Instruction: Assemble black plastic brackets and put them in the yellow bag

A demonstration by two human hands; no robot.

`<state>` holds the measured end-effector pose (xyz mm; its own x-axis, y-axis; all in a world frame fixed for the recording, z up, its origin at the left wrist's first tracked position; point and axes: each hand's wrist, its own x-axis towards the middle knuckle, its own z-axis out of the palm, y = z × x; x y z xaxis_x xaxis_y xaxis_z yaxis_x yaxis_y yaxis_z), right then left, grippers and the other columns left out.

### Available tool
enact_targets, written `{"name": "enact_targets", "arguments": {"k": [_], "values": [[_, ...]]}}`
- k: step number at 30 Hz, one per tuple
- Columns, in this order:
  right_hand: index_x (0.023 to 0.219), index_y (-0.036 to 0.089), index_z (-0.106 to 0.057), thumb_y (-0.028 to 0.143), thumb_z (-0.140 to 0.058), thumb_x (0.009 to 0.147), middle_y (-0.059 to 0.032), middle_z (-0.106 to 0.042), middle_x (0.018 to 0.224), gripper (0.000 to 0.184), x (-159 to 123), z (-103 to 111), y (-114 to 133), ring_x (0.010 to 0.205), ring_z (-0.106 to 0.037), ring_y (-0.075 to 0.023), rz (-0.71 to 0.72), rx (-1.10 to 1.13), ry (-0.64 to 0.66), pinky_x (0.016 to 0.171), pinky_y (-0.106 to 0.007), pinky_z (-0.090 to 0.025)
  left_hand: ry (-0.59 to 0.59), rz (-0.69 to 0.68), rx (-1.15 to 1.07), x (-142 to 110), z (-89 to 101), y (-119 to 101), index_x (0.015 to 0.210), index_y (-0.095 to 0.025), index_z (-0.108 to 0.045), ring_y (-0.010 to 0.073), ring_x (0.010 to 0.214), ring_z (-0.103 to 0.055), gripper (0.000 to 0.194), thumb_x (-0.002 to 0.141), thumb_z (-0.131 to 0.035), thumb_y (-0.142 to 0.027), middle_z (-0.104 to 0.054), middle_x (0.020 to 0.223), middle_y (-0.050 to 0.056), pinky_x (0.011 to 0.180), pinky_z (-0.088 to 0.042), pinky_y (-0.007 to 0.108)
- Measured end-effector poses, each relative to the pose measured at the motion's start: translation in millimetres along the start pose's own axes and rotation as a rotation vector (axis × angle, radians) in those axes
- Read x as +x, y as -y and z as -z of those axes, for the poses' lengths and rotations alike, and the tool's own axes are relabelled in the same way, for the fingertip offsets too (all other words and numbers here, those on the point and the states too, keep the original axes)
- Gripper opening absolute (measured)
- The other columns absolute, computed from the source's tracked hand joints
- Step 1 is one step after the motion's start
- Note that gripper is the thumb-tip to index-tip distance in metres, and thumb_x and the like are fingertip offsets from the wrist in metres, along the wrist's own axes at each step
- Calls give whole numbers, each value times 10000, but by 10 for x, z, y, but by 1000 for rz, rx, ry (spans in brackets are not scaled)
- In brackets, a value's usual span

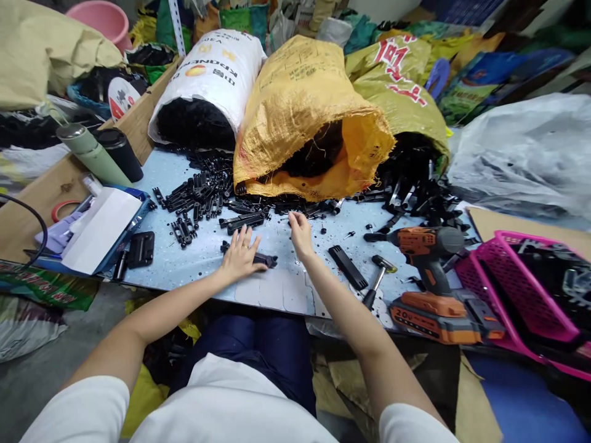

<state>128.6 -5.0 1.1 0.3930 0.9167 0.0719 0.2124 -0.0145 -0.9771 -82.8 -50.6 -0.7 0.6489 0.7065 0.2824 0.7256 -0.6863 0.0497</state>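
My left hand (241,253) lies flat with its fingers spread over a long black plastic part (265,260). Only the ends of that part show beyond my fingers and thumb. My right hand (300,234) is a little further right, thumb and fingertips pinched together by the small pieces at the mouth of the yellow woven sack (309,104). What the pinch holds, if anything, is too small to tell. Beyond my left hand are more black plastic parts (242,221) lying side by side, with a loose heap of black clips (198,194) to their left.
On the right lie a flat black strip (348,267), a hammer (379,280), an orange cordless drill (429,277) and a pink basket (521,295). A white sack (212,67) and an olive sack (392,86) spill black parts. A green bottle (92,154) and a blue tray (120,237) stand left.
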Motion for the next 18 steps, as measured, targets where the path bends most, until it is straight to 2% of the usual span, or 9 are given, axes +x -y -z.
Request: {"name": "enact_targets", "arguments": {"k": [3,6,9,11,12,15,18], "values": [[1074,140,-570,515,-372,876,-115,-617,1066,467,380,77,126,975,-549,-202,199,-367,105,884,-335,-419,67,85,-17,437,-71,176,1402,-57,-317,383,1369,-158,929,773,-358,-739,-292,1444,238,1087,-145,533],[1148,108,-539,357,-342,911,-150,-577,1152,396,857,-118,270,1058,-490,-237,359,-721,215,929,-357,-376,189,139,-49,804,-129,356,1415,-42,-279,361,1380,-139,882,822,-321,-694,-280,1457,226,1101,-95,525],[1230,94,-490,205,-302,901,-179,-513,1237,395,1309,-356,382,1122,-418,-274,480,-1073,304,925,-389,-351,183,57,-43,904,-106,381,1427,-109,-264,326,1389,-137,805,845,-319,-662,-265,1480,175,1098,-46,557],[1261,99,-465,140,-287,882,-189,-490,1257,421,1555,-475,432,1132,-395,-286,526,-1200,339,893,-402,-353,97,21,-43,847,-49,364,1423,-150,-270,304,1393,-129,739,865,-321,-631,-258,1490,142,1092,-28,576],[1272,104,-455,120,-283,876,-191,-485,1262,432,1658,-526,448,1135,-389,-288,542,-1225,347,885,-408,-349,44,51,-48,807,-14,378,1415,-155,-282,296,1388,-146,704,877,-322,-607,-272,1484,137,1094,-49,570],[1248,112,-475,99,-268,879,-187,-519,1218,423,1885,-668,458,1120,-396,-278,578,-1238,374,902,-426,-314,-79,326,-51,740,101,610,1343,-129,-383,284,1312,-303,551,911,-357,-471,-392,1398,159,1060,-245,473],[1128,104,-561,106,-264,892,-176,-589,1087,379,1992,-769,452,1058,-440,-263,607,-1253,429,917,-426,-287,-69,678,31,798,193,1068,1187,-92,-509,306,1167,-434,386,881,-433,-315,-500,1239,194,931,-375,427]]}}
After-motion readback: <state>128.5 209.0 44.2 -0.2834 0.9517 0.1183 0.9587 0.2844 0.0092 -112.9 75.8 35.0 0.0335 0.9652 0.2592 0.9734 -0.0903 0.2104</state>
